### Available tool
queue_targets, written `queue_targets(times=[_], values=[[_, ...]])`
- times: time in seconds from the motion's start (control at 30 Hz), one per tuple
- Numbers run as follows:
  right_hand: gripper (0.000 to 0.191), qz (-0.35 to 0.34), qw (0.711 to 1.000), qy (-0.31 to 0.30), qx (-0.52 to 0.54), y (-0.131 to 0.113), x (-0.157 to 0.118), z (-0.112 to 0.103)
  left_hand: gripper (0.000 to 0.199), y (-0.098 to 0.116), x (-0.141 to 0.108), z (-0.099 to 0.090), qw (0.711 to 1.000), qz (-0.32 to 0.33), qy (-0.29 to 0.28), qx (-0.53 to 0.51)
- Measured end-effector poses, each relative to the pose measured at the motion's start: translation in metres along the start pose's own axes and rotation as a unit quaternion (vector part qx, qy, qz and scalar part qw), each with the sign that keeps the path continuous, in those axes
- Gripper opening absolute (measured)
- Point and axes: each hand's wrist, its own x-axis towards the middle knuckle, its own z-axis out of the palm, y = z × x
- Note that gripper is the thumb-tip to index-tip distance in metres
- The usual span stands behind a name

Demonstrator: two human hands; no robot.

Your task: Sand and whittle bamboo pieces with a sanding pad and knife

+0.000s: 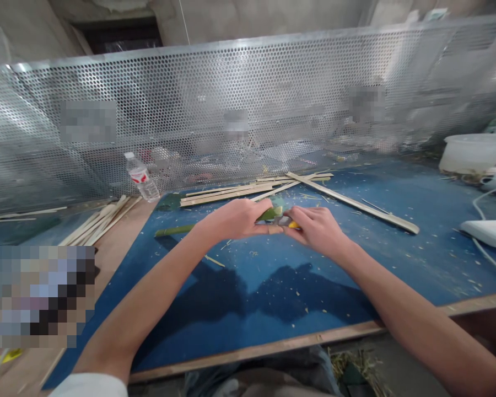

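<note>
My left hand (231, 219) grips a long green bamboo strip (177, 229) above the blue work board (273, 292), with the strip running out to the left. My right hand (316, 231) holds a small utility knife with a yellow handle (291, 223), its blade against the strip's end near my left fingers. The hands nearly meet, and my fingers hide most of the knife. Just beyond them lie several pale split bamboo strips (227, 193), crossed by a longer strip (355, 204).
A perforated metal screen (248, 99) stands along the far side of the board, with blurred shapes behind it. A plastic water bottle (140, 175) lies by the screen. A bundle of strips (99, 223) rests left. A white tub (475, 151) and white cabled device (488, 232) sit right. Shavings dot the board.
</note>
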Motion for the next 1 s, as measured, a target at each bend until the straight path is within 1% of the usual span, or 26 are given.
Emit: queue_targets(times=[0.13, 0.27, 0.43, 0.53, 0.63, 0.77, 1.0], values=[[0.033, -0.001, 1.000, -0.009, -0.004, 0.0013, 0.0002, -0.0012, 0.047, -0.0003, -0.0002, 0.0022, 1.000, 0.001, 0.000, 0.019], [0.035, -0.015, 1.000, -0.018, -0.011, 0.0015, 0.0009, -0.0017, 0.046, -0.0008, -0.0003, 0.0035, 1.000, -0.004, -0.011, 0.027], [0.031, 0.014, 1.000, 0.005, -0.006, -0.0004, 0.0011, -0.0019, 0.042, 0.0010, 0.0010, 0.0047, 1.000, -0.009, -0.011, 0.015], [0.034, 0.023, 1.000, 0.002, 0.003, -0.0002, 0.0009, -0.0024, 0.042, 0.0027, 0.0017, 0.0034, 1.000, -0.013, -0.010, -0.001], [0.035, 0.012, 1.000, -0.012, 0.011, 0.0010, 0.0006, -0.0026, 0.041, 0.0031, 0.0016, 0.0011, 0.999, -0.023, -0.021, -0.010], [0.037, -0.002, 1.000, -0.022, 0.002, 0.0016, 0.0007, -0.0023, 0.042, 0.0020, 0.0008, -0.0010, 0.999, -0.023, -0.040, 0.004], [0.036, -0.003, 0.999, -0.030, 0.012, 0.0016, 0.0001, -0.0018, 0.046, 0.0010, 0.0003, 0.0005, 0.999, -0.006, -0.042, 0.025]])
